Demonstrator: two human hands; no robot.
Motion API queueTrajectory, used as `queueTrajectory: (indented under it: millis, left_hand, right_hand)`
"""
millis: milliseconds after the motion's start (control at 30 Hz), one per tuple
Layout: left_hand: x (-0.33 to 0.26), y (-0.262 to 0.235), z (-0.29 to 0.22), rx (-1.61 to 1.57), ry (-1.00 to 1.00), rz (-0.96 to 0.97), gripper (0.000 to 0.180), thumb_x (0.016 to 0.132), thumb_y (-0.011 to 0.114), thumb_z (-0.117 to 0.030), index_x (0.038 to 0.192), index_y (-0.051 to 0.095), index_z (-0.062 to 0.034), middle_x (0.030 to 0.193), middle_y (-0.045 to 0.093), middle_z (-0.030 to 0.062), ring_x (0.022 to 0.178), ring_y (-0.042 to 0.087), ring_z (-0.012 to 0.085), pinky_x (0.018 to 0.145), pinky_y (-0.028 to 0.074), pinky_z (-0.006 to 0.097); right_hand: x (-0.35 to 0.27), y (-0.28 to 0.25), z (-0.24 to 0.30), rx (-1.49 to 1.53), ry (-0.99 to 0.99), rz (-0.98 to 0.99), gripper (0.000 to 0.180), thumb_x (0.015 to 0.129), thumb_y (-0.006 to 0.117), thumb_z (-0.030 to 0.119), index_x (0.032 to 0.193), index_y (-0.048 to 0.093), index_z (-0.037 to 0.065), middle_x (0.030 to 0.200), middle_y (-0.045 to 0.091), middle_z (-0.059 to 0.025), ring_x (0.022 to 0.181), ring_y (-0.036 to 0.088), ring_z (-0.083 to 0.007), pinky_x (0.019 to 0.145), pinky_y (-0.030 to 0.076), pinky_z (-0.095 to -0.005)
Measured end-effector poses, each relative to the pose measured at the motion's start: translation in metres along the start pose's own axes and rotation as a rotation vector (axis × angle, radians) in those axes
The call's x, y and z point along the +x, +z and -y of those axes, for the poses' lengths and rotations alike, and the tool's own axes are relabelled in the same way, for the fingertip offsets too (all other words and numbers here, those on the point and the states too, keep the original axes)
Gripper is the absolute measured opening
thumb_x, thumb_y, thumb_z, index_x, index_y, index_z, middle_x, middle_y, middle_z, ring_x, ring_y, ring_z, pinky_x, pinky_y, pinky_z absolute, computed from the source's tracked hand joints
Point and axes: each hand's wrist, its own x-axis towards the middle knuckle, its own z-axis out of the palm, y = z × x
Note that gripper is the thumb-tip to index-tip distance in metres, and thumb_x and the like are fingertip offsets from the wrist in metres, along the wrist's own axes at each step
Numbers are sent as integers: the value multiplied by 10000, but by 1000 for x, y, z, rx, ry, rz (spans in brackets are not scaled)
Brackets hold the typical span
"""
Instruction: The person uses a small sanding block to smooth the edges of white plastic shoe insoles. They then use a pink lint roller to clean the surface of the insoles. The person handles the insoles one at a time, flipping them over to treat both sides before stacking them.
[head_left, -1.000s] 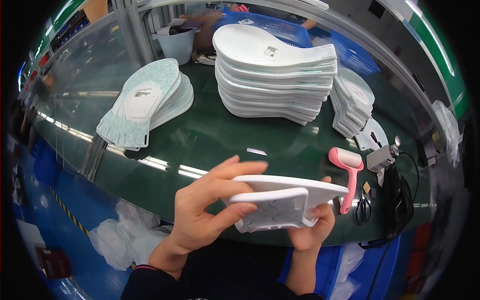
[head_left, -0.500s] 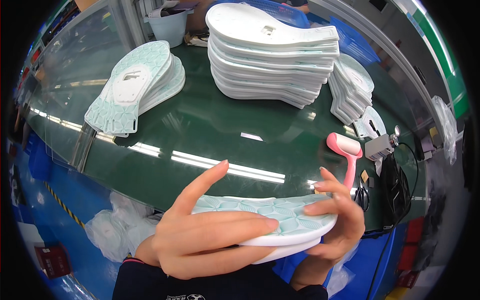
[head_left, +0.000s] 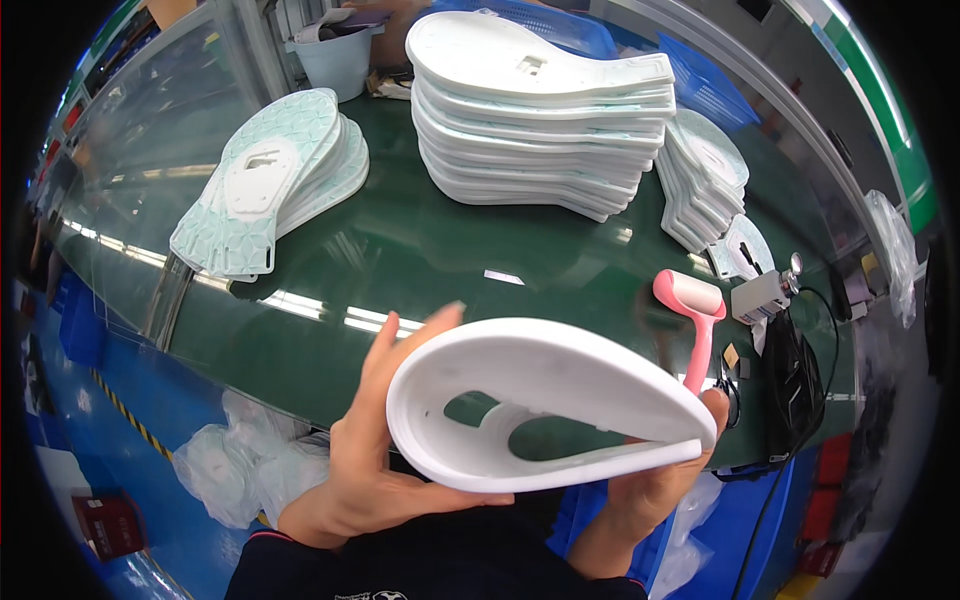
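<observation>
Low over the near edge of the table I hold a white plastic shell (head_left: 590, 370) with both hands. Its rim faces up, rounded at the left and pointed at the right, and large oval openings show inside its hollow. My left hand (head_left: 365, 440) wraps the rounded end, thumb along the near wall, with its fingers partly blurred behind the far wall. Around the pointed end my right hand (head_left: 645, 490) is closed, most of its fingers hidden. A pink-handled lint roller (head_left: 692, 305) lies on the table beyond the right hand.
The green table (head_left: 410, 255) bears a tall stack of white paddle-shaped panels (head_left: 535, 110). Patterned pale-green panels (head_left: 285, 140) lie at left, more panels (head_left: 700, 180) at right. Near the roller are a white container (head_left: 765, 295), black scissors (head_left: 733, 395) and a black bag (head_left: 790, 390).
The held shell has turned from showing its pale-green patterned face to showing its white hollow inside. Both hands have shifted their grip to its two ends.
</observation>
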Motion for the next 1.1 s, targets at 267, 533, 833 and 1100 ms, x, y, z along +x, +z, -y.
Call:
queueTrajectory:
  millis: [267,533,833,1100]
  left_hand:
    - [15,-4,-16,154,164,57,503,618,772,-270,1049,605,-74,948,653,-7,1103,504,258,1033,86,527]
    - [15,-11,-26,490,366,265,276,700,685,-180,956,587,-156,946,638,-28,1086,496,274,991,133,644]
    - [18,-7,-20,247,153,240,318,663,727,-146,963,628,-177,982,630,-50,1052,537,190,1033,68,554]
    - [21,5,-14,447,297,257,691,593,784,-285,1178,472,-89,1030,578,37,1030,540,241,1017,183,554]
  right_hand:
    - [-5,-25,-22,-52,45,156,551,654,698,-13,1157,484,58,777,639,-107,966,561,-254,942,334,-568]
    - [-1,-24,-38,-156,95,290,472,611,711,-12,1058,561,14,799,655,-126,1017,534,-250,984,301,-522]
    - [1,-36,-41,-120,-6,263,524,594,743,42,1079,547,7,767,659,-105,946,544,-226,967,321,-520]
    - [19,-10,16,-543,-271,413,496,537,750,100,1003,595,34,723,670,-19,726,585,-150,893,415,-439]
